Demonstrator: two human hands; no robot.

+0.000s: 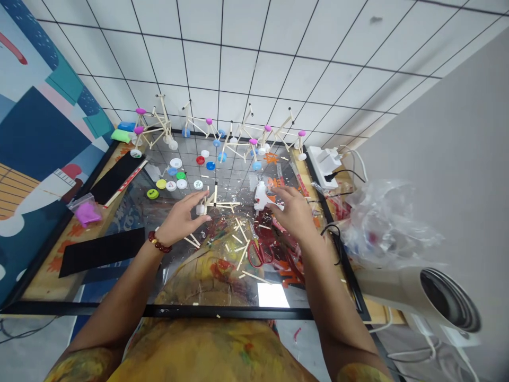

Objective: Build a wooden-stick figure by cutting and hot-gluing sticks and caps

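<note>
A small bicycle model of pale wooden sticks [226, 204] lies in front of me on the glass tabletop. My left hand [181, 216] curves around its near-left end, thumb and fingers on either side of a white bottle cap [201, 209]. My right hand [293, 211] is at a white glue gun [261, 196], with thumb and fingers apart over its rear part. Whether those fingertips press on the gun is hard to make out. Red-handled scissors [260, 253] and loose stick pieces [239, 233] lie between my hands, nearer to me.
Several stick bicycle models [238, 139] with pink seats stand along the back wall. Coloured bottle caps [181, 175] lie left of centre. Black strips [103, 252] and a bag of purple clay [88, 211] are at left. At right are a power strip [323, 167], plastic bags [392, 228] and a beige cylinder [397, 289].
</note>
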